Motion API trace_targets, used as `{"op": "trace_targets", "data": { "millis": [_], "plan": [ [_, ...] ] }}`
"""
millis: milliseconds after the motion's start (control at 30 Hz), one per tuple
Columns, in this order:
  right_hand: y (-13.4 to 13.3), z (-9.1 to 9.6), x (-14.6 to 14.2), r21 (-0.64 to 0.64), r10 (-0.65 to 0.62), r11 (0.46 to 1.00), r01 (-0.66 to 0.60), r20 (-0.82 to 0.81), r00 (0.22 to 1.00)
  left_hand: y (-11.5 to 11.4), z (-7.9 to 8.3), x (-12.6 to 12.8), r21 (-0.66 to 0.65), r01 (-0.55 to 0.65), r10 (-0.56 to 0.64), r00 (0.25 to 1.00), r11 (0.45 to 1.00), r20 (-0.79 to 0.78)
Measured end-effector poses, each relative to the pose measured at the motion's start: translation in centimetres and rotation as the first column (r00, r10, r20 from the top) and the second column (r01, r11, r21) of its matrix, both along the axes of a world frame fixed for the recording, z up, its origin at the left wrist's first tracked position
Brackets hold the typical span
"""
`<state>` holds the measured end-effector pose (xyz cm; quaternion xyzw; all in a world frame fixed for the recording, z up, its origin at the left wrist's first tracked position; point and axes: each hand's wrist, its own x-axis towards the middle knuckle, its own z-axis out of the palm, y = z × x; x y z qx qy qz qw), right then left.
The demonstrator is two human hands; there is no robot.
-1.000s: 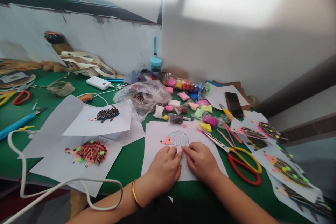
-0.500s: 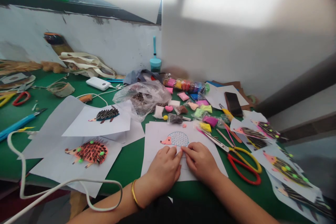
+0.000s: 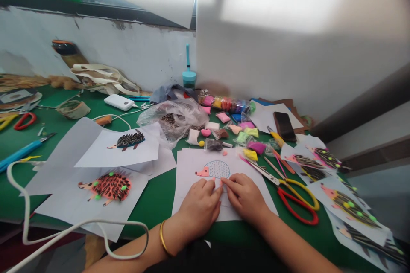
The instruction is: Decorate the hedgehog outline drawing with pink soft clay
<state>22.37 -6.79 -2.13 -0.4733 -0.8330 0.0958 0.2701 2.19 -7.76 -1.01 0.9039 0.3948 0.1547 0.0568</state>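
Note:
On a white sheet in front of me is a hedgehog picture with a blue-outlined body full of small marks and a pink clay face. Just under its belly, my left hand is closed, its fingertips meeting those of my right hand, which is pinched. Between the fingertips a bit of pink clay shows, mostly hidden by the fingers. Another small pink lump lies above the hedgehog on the sheet.
Scissors with red and yellow handles lie to the right, near finished hedgehog pictures. Several clay packets and a plastic bag of seeds sit behind the sheet. A white cable loops over my left forearm.
Both hands stay in the same place below the hedgehog, fingertips together. The view has shifted very slightly; a little more pink clay shows between the fingers.

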Motion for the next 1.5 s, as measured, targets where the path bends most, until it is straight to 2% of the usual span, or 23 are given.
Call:
{"op": "trace_targets", "data": {
  "millis": [100,300,467,667,767,1067,1500],
  "plan": [
    [-0.02,0.04,0.11,0.006,0.013,1.0,-0.013,-0.02,1.0,-0.02,0.1,-0.05,0.008,-0.004,0.003,1.0,1.0,0.014],
    [-0.35,0.29,-0.32,0.06,0.005,0.998,-0.01,0.077,0.997,-0.1,0.13,-0.04,0.017,-0.001,0.001,1.0,1.0,0.03],
    [-0.53,0.3,-0.19,0.082,0.03,0.996,-0.033,0.035,0.999,-0.06,0.16,0.0,0.031,-0.007,0.005,0.999,0.999,0.047],
    [-0.55,0.33,-0.22,0.087,0.051,0.994,-0.06,0.104,0.993,-0.07,0.16,-0.04,0.027,-0.003,0.002,0.998,1.0,0.067],
    [-0.52,0.38,-0.15,0.102,0.052,0.993,-0.058,0.061,0.997,-0.05,0.09,-0.04,0.031,0.001,-0.003,0.999,1.0,0.047],
    [-0.6,0.41,-0.25,0.062,0.068,0.995,-0.072,0.068,0.995,0.03,-0.11,0.12,0.044,-0.001,0.001,1.0,0.999,0.013],
    [-0.27,-0.05,-0.19,0.057,-0.024,0.998,0.022,0.037,0.999,0.03,-0.06,0.14,0.053,-0.009,0.009,1.0,0.999,0.011]
  ]
}}
